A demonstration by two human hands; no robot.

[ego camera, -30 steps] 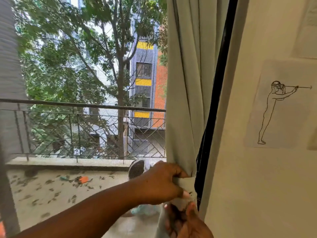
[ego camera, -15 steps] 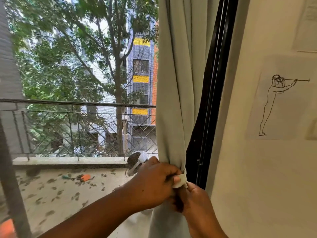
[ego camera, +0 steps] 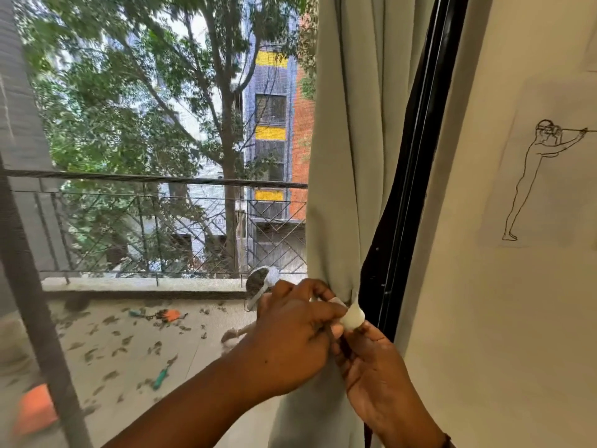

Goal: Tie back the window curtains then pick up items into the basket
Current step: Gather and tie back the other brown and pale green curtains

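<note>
1. The left hand's grip (ego camera: 290, 337) is clenched around the gathered curtain (ego camera: 349, 156), its fingers curled over the bunched fabric, with the fingertips pinching a pale tie-back strip (ego camera: 353, 318) at the narrowest point of the gather.
2. The right hand's grip (ego camera: 374, 373) comes up from below, its fingers closed on the same strip just under the small pale knot or loop; the two hands touch each other there.
3. The curtain is pale grey-green and hangs in vertical folds along the right side of the window, pulled in tight at the level of the hands and spreading again below them.
4. Just to the right of the curtain runs the black window frame (ego camera: 416, 156), and beyond it a cream wall (ego camera: 484, 318).
5. A sheet with a line drawing (ego camera: 536, 176) of a standing figure holding a long thin object to its face is fixed to the wall at the right edge.
6. Through the window a balcony floor (ego camera: 113, 344) shows, scattered with dry leaves, a small orange item (ego camera: 171, 315) and a teal tool (ego camera: 161, 378).
7. A metal railing (ego camera: 155, 221) with a lattice pattern edges the balcony, with trees (ego camera: 145, 108) and a multi-storey building (ego camera: 274, 124) with yellow and orange panels beyond.
8. A rounded grey-and-white object (ego camera: 258, 282) sits just behind the left hand; what it is cannot be told.
</note>
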